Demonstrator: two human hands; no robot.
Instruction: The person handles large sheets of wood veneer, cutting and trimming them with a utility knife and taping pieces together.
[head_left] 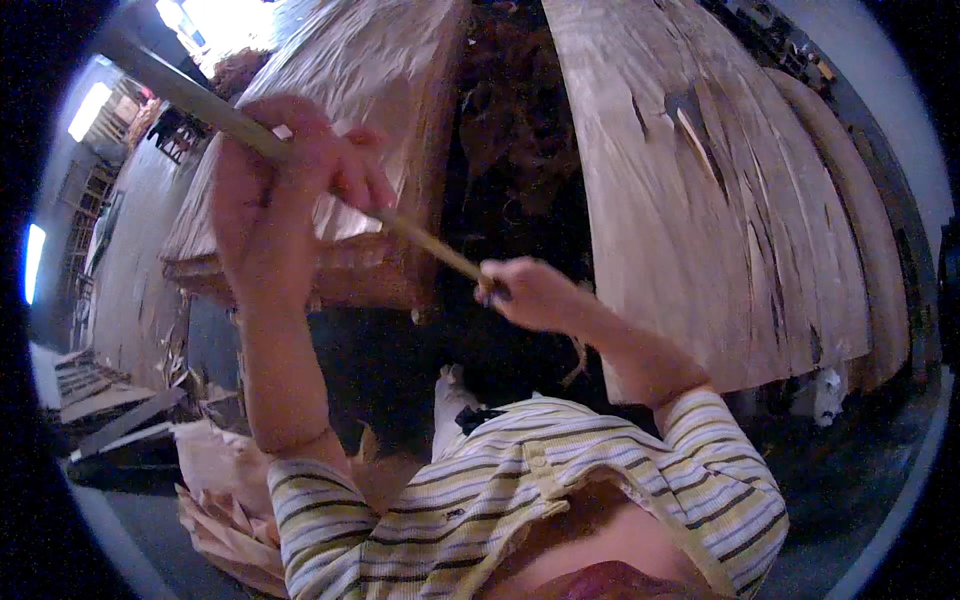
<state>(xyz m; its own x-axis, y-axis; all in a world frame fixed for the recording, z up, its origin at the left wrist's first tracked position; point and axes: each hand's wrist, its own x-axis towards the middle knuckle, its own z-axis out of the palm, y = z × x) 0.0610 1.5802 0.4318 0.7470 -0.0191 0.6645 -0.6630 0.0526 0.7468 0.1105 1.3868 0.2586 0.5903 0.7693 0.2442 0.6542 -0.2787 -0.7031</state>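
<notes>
A long pale pole (190, 98) slants down from the upper left across the space before me. Raised high on the left, my left hand (265, 170) is closed around it, the fingers slightly blurred. Lower and nearer my body, my right hand (538, 295) grips the pole's near end in a closed fist. Something small and dark shows by that fist, too unclear to name. Beyond my left hand lies a stack of thin wood veneer sheets (370, 70). A second veneer stack (680, 270) spreads to the right of my right hand, its top sheet torn and split in places.
Between the stacks runs a dark gap with brownish scraps (520, 130) in it. Torn veneer pieces (225, 490) lie at lower left, near broken boards (125, 425). Another long veneer sheet (140, 250) lies farther left. Bright lights shine at the far left.
</notes>
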